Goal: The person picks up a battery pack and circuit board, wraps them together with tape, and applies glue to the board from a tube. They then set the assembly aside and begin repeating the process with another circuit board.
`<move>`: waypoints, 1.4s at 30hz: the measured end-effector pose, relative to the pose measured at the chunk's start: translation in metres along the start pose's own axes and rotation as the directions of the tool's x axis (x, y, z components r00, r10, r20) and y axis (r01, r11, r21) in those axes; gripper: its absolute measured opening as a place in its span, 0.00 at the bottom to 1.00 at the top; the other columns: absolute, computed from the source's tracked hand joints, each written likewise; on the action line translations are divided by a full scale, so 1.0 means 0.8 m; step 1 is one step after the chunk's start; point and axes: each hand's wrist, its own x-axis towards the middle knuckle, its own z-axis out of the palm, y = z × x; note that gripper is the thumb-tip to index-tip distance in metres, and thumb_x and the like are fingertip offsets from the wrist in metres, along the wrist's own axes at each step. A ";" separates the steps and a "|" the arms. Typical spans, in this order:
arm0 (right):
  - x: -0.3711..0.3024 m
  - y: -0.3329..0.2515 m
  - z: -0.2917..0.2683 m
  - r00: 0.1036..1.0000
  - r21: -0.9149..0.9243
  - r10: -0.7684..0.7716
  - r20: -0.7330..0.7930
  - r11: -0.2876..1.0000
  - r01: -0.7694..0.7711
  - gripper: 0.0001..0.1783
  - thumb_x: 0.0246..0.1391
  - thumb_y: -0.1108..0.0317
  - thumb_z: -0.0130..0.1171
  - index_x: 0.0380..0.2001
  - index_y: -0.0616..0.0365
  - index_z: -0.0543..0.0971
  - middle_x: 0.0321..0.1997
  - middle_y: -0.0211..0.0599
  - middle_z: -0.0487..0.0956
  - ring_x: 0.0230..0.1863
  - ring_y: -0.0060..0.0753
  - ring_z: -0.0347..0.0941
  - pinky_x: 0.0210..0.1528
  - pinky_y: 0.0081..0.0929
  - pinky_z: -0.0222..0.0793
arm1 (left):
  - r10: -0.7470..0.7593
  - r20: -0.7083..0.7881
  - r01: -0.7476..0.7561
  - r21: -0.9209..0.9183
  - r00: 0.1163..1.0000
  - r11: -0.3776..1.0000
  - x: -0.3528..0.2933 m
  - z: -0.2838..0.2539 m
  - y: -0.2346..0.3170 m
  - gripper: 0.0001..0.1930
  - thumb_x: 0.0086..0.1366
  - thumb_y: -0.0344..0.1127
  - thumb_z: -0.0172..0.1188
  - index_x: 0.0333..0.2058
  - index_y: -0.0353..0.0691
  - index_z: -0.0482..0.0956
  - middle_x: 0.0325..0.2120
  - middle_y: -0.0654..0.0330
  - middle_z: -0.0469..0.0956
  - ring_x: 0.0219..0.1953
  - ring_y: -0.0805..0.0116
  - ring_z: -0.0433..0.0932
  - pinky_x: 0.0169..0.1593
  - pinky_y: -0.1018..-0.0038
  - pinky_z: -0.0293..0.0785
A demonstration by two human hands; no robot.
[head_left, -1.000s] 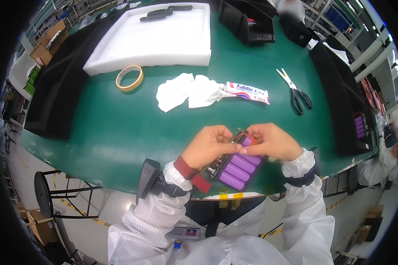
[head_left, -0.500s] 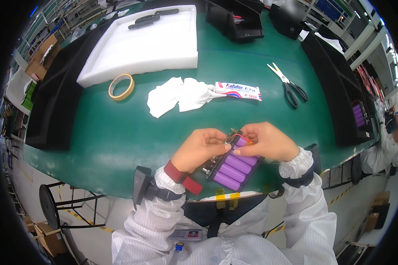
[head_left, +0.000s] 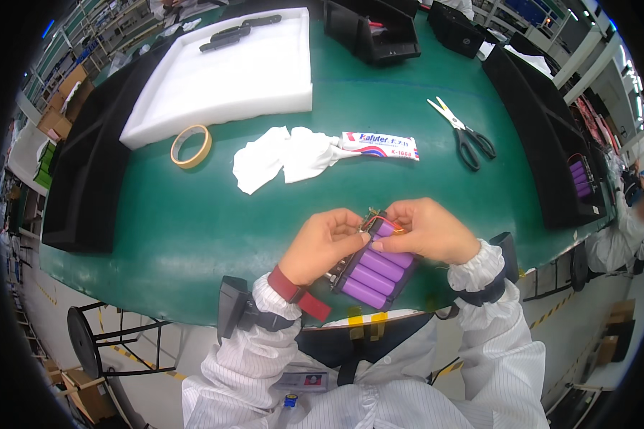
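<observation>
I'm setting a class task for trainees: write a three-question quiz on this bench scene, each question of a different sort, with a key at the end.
1. True or false: the left hand and the right hand both touch the battery pack with purple cells.
2. Fill in the blank: going from left to right, the tube lies between the crumpled white material and the ____.
3. On which arm is the red band worn?

Key:
1. True.
2. Scissors.
3. The left one, at the wrist.
</observation>
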 end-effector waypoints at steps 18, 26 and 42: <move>-0.015 -0.011 0.000 0.998 0.062 0.004 0.059 0.998 -0.008 0.19 0.50 0.65 0.67 0.40 0.70 0.78 0.32 0.35 0.81 0.32 0.20 0.74 0.37 0.19 0.70 | 0.053 -0.038 -0.049 0.088 0.998 0.995 0.004 0.004 -0.001 0.14 0.56 0.33 0.69 0.35 0.29 0.77 0.27 0.59 0.80 0.28 0.77 0.77 0.32 0.81 0.73; -0.018 -0.015 0.005 0.996 0.067 0.072 0.044 0.995 -0.074 0.21 0.51 0.65 0.69 0.43 0.69 0.77 0.38 0.37 0.81 0.37 0.20 0.75 0.42 0.18 0.71 | 0.083 -0.023 -0.082 0.056 0.996 0.995 0.004 0.003 -0.004 0.13 0.56 0.32 0.68 0.35 0.29 0.77 0.27 0.58 0.81 0.28 0.76 0.78 0.32 0.80 0.74; -0.146 0.075 0.087 0.717 -0.738 -0.695 -0.053 0.511 0.441 0.18 0.36 0.67 0.75 0.35 0.46 0.83 0.36 0.22 0.78 0.38 0.31 0.71 0.40 0.30 0.63 | 0.044 -0.050 -0.041 0.048 0.998 0.998 0.004 -0.001 0.001 0.11 0.59 0.30 0.67 0.36 0.30 0.76 0.28 0.58 0.81 0.28 0.77 0.79 0.32 0.82 0.73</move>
